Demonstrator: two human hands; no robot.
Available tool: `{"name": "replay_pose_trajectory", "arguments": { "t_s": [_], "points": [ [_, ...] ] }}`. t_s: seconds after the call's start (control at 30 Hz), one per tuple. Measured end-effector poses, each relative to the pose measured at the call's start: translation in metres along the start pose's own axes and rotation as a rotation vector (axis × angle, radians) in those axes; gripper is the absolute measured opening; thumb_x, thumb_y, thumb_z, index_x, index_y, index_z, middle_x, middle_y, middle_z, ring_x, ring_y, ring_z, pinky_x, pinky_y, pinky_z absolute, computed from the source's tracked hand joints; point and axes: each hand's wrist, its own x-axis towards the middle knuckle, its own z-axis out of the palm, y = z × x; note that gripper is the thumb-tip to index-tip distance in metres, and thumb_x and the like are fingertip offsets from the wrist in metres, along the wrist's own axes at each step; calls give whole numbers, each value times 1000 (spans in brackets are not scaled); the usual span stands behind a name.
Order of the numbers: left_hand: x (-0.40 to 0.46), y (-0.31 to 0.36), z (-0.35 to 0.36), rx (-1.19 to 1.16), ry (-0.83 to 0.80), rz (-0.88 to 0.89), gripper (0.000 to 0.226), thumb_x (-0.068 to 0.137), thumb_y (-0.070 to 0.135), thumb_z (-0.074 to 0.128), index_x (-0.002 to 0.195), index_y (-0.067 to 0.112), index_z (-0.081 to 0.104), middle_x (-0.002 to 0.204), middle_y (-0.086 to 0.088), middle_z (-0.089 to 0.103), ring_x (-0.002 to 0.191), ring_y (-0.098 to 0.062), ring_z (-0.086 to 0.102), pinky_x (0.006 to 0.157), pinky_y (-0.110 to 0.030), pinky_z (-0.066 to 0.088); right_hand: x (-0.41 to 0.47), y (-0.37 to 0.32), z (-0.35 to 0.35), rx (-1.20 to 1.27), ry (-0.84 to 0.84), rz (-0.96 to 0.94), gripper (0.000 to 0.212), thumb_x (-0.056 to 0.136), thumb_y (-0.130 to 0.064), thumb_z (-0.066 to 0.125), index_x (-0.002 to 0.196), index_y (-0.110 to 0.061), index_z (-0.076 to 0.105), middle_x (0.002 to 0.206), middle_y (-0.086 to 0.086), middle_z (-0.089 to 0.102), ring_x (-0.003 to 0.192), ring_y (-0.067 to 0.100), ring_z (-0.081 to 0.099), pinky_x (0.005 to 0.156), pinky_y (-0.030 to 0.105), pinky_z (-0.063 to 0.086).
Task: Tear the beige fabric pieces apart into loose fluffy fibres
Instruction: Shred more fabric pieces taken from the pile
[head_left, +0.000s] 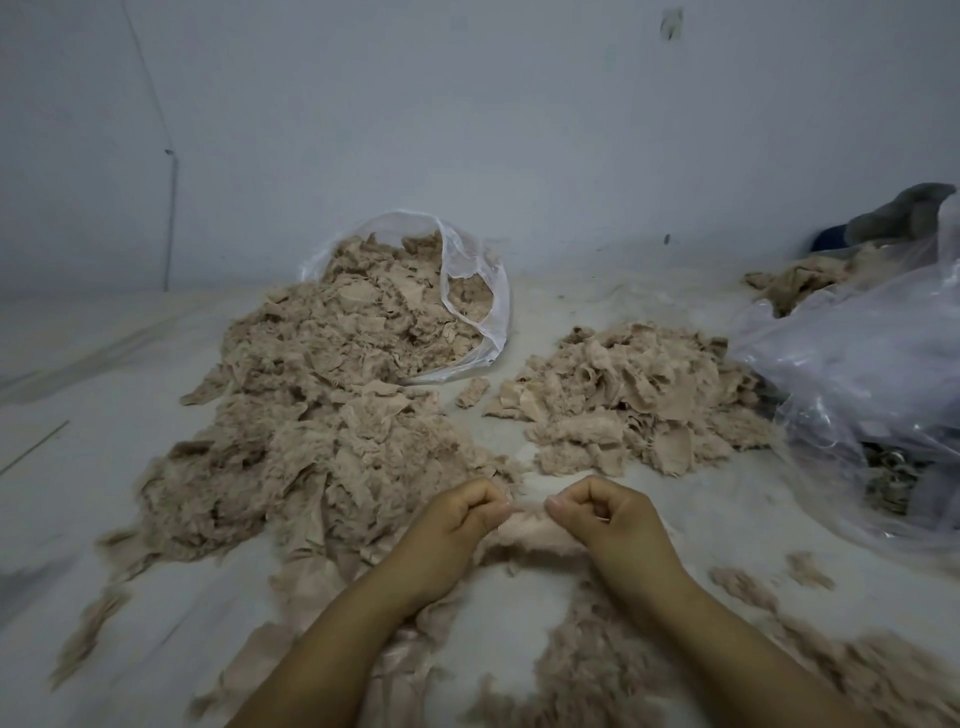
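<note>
1. Both hands work low at the centre. The left hand (470, 512) and the right hand (597, 512) have their fingers curled, each pinching one end of a single beige fabric piece (530, 535), which hangs between them just above the pale floor covering (104, 415).
2. The remaining stock lies beyond the hands: a large heap (311, 415) on the left, spilling out of a clear plastic bag (483, 291), and a smaller heap (639, 400) on the right, well apart from the first.
3. Loose fibres (597, 670) lie scattered near the forearms, partly blurred.
4. A second plastic bag (872, 395), crumpled, sits at the right edge with more beige material behind it.
5. Risk, judged: the pinch takes in only the edges of the piece. A sharp pull could slip the fabric out of one hand rather than part it.
6. Risk, judged: the two heaps look alike, so torn fluff dropped near either one could mix with unworked pieces and lead to missed pieces.
7. Risk, judged: light fibres may drift across the covering and be hard to gather.
8. Markings: no brand, label or legible writing is visible on either bag or elsewhere.
</note>
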Motion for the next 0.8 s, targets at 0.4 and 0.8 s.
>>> {"name": "replay_pose_trajectory", "arguments": {
  "t_s": [0.4, 0.8],
  "points": [
    [7, -5, 7, -24, 278, 61, 25, 93, 11, 54, 69, 17, 55, 63, 7, 49, 57, 3, 43, 58, -14, 38, -16, -14, 21, 184, -420, 261, 71, 50, -57, 83, 93, -5, 62, 72, 13, 69, 60, 23, 63, 52, 27, 53],
    [2, -6, -17, -9, -78, -107, 6, 86, 20, 67, 84, 26, 68, 68, 15, 63, 67, 3, 58, 67, -13, 45, -11, -12, 17, 313, -247, 261, 12, 88, -5, 63, 91, 0, 53, 63, 16, 63, 52, 23, 56, 47, 25, 49]
  ]
}}
